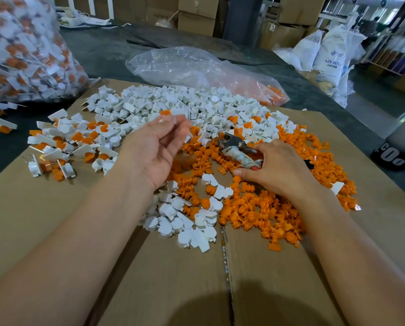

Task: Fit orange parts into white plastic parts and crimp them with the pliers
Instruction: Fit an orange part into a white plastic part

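My left hand [154, 147] is raised over the heaps, palm up, fingers curled, pinching a small white-and-orange part [166, 115] at its fingertips; the part is blurred. My right hand [274, 168] lies on the orange heap and grips the taped handles of the pliers [236, 149], whose metal jaws point up-left. Loose white parts [173, 102] are heaped at the back and some lie in front [192, 222]. Orange parts [267, 212] cover the right side. Fitted white-and-orange pieces [62, 142] lie at the left.
Everything sits on flattened cardboard [173, 278] over a dark table. A big clear bag of fitted pieces [20, 50] stands at the far left. A slack clear bag with some orange parts [196, 67] lies behind the heaps. Boxes and white sacks [330, 50] fill the background.
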Tool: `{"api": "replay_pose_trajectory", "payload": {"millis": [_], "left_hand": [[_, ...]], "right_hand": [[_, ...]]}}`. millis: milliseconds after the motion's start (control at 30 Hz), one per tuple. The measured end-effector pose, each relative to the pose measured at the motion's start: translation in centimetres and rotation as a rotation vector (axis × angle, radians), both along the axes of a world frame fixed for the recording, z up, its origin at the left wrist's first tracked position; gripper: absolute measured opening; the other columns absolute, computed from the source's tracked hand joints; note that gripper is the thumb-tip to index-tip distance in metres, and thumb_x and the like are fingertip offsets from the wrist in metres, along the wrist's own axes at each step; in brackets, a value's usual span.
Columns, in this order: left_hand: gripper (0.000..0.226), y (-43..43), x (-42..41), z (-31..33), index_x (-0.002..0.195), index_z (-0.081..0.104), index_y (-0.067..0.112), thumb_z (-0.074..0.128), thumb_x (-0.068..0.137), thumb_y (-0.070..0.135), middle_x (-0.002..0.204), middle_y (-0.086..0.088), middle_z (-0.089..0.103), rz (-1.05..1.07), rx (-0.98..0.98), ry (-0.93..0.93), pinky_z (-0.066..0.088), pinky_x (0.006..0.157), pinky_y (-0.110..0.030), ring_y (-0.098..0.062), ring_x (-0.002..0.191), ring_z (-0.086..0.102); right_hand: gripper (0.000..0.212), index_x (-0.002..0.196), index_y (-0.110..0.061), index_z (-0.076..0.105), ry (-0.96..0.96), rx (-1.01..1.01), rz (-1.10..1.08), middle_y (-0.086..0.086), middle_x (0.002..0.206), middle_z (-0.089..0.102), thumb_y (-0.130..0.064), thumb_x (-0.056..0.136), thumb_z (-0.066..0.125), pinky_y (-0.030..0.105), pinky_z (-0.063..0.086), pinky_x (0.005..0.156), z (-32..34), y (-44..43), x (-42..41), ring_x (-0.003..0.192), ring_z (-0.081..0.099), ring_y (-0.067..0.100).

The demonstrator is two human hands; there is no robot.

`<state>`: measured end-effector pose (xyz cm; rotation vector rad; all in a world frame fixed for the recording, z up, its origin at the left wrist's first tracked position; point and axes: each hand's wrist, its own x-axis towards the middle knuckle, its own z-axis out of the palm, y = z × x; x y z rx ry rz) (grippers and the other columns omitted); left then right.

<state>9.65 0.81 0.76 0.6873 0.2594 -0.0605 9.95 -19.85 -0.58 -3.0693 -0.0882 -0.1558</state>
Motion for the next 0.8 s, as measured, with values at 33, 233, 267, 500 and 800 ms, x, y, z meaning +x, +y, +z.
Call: {"api": "replay_pose_trajectory", "payload": {"millis": [33, 233, 267, 500, 800], "left_hand": [[0.012, 0.3, 0.1, 0.1, 0.098, 0.059, -0.004, 0.056, 0.086, 0.0, 0.071, -0.012, 0.072, 0.078, -0.065, 0.008, 0.053, 0.053, -0.017, -0.016, 0.068, 0.071], [0.016, 2.0, 0.4, 0.7, 0.101, 0.057, -0.001, 0.057, 0.089, 0.009, 0.067, -0.013, 0.071, 0.405, -0.341, 0.009, 0.055, 0.055, -0.023, -0.02, 0.07, 0.072], [0.021, 2.3, 0.5, 0.7, 0.107, 0.055, -0.001, 0.055, 0.091, 0.012, 0.067, -0.013, 0.071, 0.446, -0.359, 0.012, 0.055, 0.053, -0.023, -0.02, 0.069, 0.072], [0.015, 3.9, 0.8, 0.5, 0.096, 0.051, 0.0, 0.042, 0.097, 0.011, 0.063, -0.015, 0.069, 0.563, -0.42, -0.023, 0.055, 0.053, -0.026, -0.025, 0.062, 0.071], [0.009, 1.5, 0.5, -0.2, 0.085, 0.062, 0.015, 0.059, 0.087, 0.006, 0.074, -0.004, 0.07, 0.088, 0.911, -0.039, 0.042, 0.04, -0.016, -0.009, 0.053, 0.064]], "right_hand": [[0.08, 0.131, -0.015, 0.045, 0.002, 0.0, -0.003, 0.011, 0.118, 0.049, -0.067, 0.071, 0.057, 0.036, 0.036, 0.091, 0.0, 0.0, 0.0, 0.115, 0.042, 0.026], [0.078, 0.129, -0.014, 0.046, 0.005, -0.011, 0.001, 0.011, 0.116, 0.05, -0.066, 0.072, 0.057, 0.035, 0.036, 0.091, 0.0, 0.0, 0.1, 0.112, 0.043, 0.026], [0.079, 0.13, -0.014, 0.046, 0.004, -0.008, 0.0, 0.011, 0.117, 0.049, -0.067, 0.072, 0.056, 0.035, 0.035, 0.091, 0.0, 0.0, 0.0, 0.113, 0.043, 0.026], [0.082, 0.131, -0.015, 0.045, 0.004, -0.001, 0.001, 0.01, 0.118, 0.048, -0.069, 0.07, 0.056, 0.034, 0.034, 0.092, 0.0, 0.0, 0.0, 0.113, 0.041, 0.025], [0.088, 0.133, -0.016, 0.043, -0.012, 0.031, 0.001, 0.008, 0.124, 0.044, -0.071, 0.066, 0.056, 0.035, 0.033, 0.095, 0.2, 0.2, -0.3, 0.117, 0.038, 0.024]]}}
